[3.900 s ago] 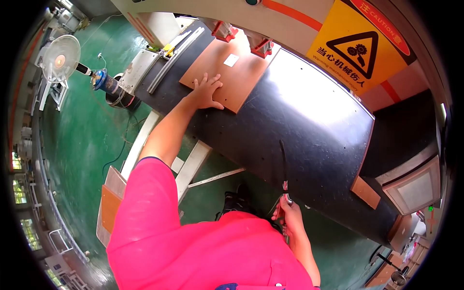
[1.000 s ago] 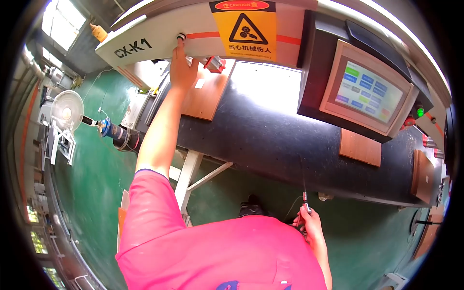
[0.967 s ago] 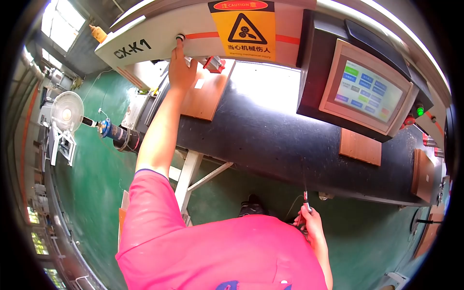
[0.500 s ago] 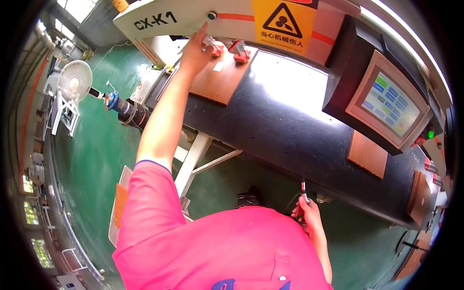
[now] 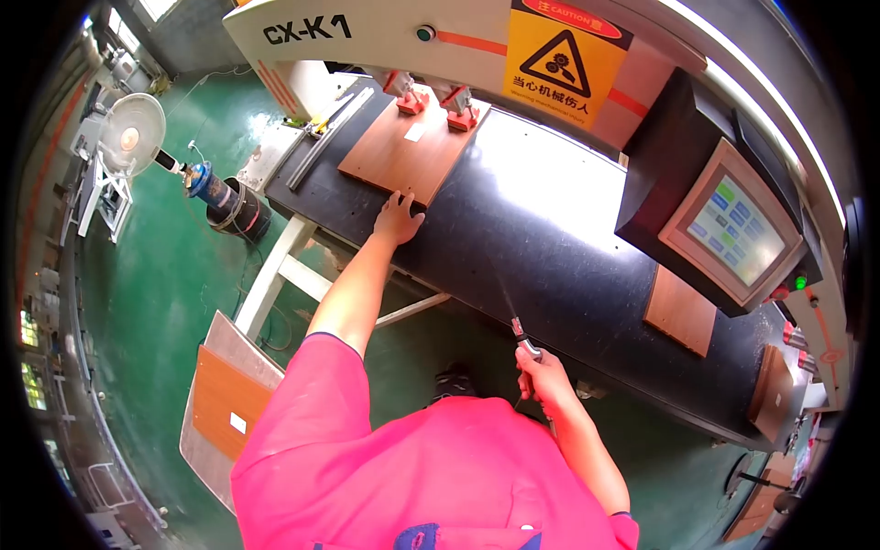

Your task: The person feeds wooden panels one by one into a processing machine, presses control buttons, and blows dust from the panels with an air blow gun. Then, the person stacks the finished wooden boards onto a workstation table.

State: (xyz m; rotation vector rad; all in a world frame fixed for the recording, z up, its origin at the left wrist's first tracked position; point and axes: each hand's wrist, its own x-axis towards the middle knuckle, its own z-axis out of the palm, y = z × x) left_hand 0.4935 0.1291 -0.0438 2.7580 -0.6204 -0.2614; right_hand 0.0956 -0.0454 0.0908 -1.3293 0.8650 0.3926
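My left hand [image 5: 398, 220] is at the near edge of a brown wood-grain board [image 5: 390, 151], fingers spread and fingertips touching the edge. The board lies flat on the black machine table [image 5: 541, 247] and has a small white label [image 5: 415, 133]. Two red clamp pads [image 5: 412, 102] stand at its far end; I cannot tell whether they press on it. In my right hand [image 5: 548, 378] is an air blow gun [image 5: 526, 343], its thin nozzle pointing over the table's front edge. My fingers are wrapped round its handle.
Above the table runs a white machine beam [image 5: 385, 37] with a round green button [image 5: 425, 34]. A touchscreen box [image 5: 733, 220] overhangs the right side. Another brown board [image 5: 680, 310] lies below it. A labelled board [image 5: 229, 399] rests on a stand at left, near a fan [image 5: 133, 135].
My left hand has come down from the round button to the board's near edge. My right hand has raised the air blow gun and moved it left.
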